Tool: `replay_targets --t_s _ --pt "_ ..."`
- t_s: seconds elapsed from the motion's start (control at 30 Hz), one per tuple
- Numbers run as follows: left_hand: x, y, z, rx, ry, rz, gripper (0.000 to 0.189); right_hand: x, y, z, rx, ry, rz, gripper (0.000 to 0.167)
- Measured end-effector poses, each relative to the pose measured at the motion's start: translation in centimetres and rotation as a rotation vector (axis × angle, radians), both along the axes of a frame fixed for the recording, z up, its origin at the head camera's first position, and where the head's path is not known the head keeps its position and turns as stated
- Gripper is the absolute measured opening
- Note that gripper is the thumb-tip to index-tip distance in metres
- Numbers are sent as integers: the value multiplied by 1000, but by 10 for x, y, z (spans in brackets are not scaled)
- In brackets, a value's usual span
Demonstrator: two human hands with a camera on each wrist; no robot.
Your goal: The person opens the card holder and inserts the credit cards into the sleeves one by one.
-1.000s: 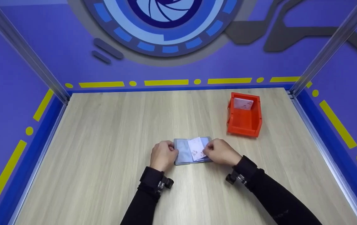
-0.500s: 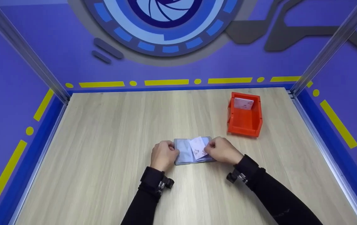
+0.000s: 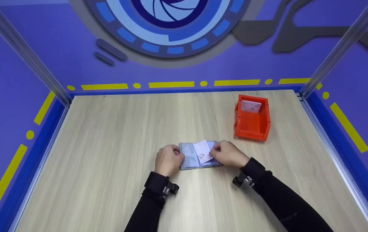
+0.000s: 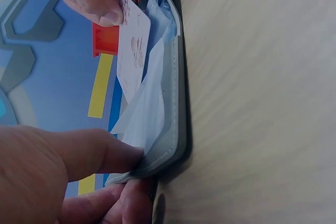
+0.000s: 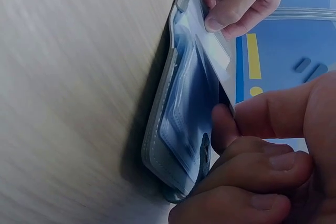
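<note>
A grey card holder (image 3: 187, 157) with clear plastic sleeves lies spread on the table, its stitched edge (image 5: 152, 140) showing in the right wrist view. My left hand (image 3: 168, 160) pinches its left side; in the left wrist view the thumb (image 4: 113, 153) presses on the clear sleeve (image 4: 149, 108) and the fingers go beneath the cover. Between thumb and index finger, my right hand (image 3: 229, 154) holds a pale pink patterned card (image 3: 202, 150) by its right edge. The card stands slanted over the right half of the holder, its lower end beside the loose sleeve.
An orange-red open bin (image 3: 251, 134) stands at the back right of the wooden table (image 3: 122, 129). Another pink patterned card (image 3: 251, 106) leans against its rear inner wall. Blue panels (image 3: 171, 74) with yellow marks enclose the table at the back and sides.
My right hand and the card shift slightly right, then back left, with the card sitting a touch farther from me than a second ago. My left hand stays on the holder's left side.
</note>
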State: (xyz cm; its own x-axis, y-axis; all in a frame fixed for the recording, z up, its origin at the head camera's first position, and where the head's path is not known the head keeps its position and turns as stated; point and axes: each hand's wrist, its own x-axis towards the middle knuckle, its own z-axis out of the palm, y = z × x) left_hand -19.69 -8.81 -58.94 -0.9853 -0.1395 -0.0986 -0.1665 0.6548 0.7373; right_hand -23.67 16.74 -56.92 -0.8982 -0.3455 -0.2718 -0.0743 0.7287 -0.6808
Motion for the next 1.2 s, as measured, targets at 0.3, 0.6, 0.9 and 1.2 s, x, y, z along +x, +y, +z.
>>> replay_targets --t_s 0.3,0.6,0.9,1.2 --pt "0 -1 1 3 11 -5 15 -2 0 1 2 19 60 32" --pt "0 -2 -1 28 9 -14 14 -2 -5 2 18 34 81 36" --pt "0 -2 0 20 0 -12 14 -1 -11 3 43 31 66 41" --pt "-1 -3 0 10 21 -26 13 -3 -19 5 56 97 99 39"
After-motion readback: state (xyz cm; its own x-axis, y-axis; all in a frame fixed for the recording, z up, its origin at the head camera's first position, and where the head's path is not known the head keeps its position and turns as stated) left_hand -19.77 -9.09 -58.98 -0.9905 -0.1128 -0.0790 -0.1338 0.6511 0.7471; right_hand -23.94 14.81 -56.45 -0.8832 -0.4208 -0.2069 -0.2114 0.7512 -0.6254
